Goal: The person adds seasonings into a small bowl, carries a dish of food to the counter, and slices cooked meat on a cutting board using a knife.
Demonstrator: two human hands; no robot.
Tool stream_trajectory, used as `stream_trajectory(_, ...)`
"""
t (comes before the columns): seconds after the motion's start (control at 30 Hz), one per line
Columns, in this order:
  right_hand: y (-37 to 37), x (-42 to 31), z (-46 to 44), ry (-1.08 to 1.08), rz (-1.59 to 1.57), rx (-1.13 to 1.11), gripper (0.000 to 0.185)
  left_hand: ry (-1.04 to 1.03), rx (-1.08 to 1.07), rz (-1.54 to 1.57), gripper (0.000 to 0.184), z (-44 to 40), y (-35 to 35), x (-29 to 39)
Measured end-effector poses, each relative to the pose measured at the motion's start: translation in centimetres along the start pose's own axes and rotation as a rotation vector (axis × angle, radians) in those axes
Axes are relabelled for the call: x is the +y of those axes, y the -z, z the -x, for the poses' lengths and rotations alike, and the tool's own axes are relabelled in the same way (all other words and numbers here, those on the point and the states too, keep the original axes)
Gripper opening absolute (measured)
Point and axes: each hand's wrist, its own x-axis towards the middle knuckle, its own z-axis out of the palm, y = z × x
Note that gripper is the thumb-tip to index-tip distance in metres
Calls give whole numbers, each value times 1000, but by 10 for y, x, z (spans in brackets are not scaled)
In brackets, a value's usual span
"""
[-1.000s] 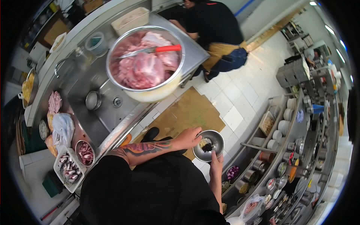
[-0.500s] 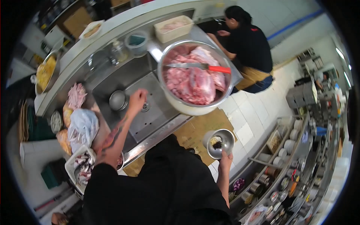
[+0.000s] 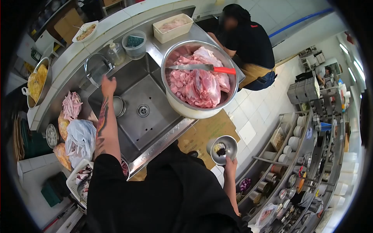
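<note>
My right hand point(image 3: 230, 165) clasps the bowl point(image 3: 232, 145) by its near rim, right of the sink point(image 3: 155, 105), likely to keep the dark bits point(image 3: 221, 152) inside. That frees my left hand point(image 3: 108, 87), by the tap point(image 3: 86, 70); whether its fingers are spread or pinching, I can't tell.

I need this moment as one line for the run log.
left hand: near faucet, contact unclear | right hand: holds metal bowl | knife: on meat in large pot

2 black sleeves point(image 3: 105, 171), black top point(image 3: 151, 198), probably 1 black shoe point(image 3: 192, 154)
</note>
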Motion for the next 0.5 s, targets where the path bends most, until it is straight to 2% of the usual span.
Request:
stream_trajectory(0.07, 15, 21, 4, -18, -33, 45, 31, 811, -183, 1166, 43, 7, 7, -10)
stream_trajectory(0.1, 25, 30, 4, -23, -31, 75, 32, 808, -186, 1167, 43, 10, -4, -29)
stream_trajectory(0.17, 45, 40, 4, -27, -30, 108, 33, 835, -184, 1388, 29, 15, -43, -79)
stream_trajectory(0.2, 54, 42, 5, -36, -51, 121, 34, 835, -187, 1386, 29, 16, -38, -81)
stream_trajectory(0.23, 61, 46, 7, -47, -72, 134, 35, 744, -170, 1391, 28, 16, -31, -87)
stream_trajectory(0.27, 54, 28, 16, -124, -61, 185, 36, 652, -152, 1393, 27, 14, -22, -92)
stream_trajectory(0.3, 48, 15, 24, -115, -56, 204, 38, 653, -155, 1389, 27, 9, -13, -93)
stream_trajectory(0.37, 59, 18, 17, -135, -46, 232, 39, 525, -212, 1212, 25, -3, 3, -93)
stream_trajectory(0.4, 62, 19, 14, -136, -44, 231, 39, 527, -211, 1212, 25, -9, 6, -87)
stream_trajectory(0.47, 66, 21, 8, -97, -42, 215, 40, 462, 60, 738, 22, -19, 7, -72)
stream_trajectory(0.5, 70, 30, 3, -97, -40, 214, 40, 464, 61, 738, 22, -18, 9, -70)
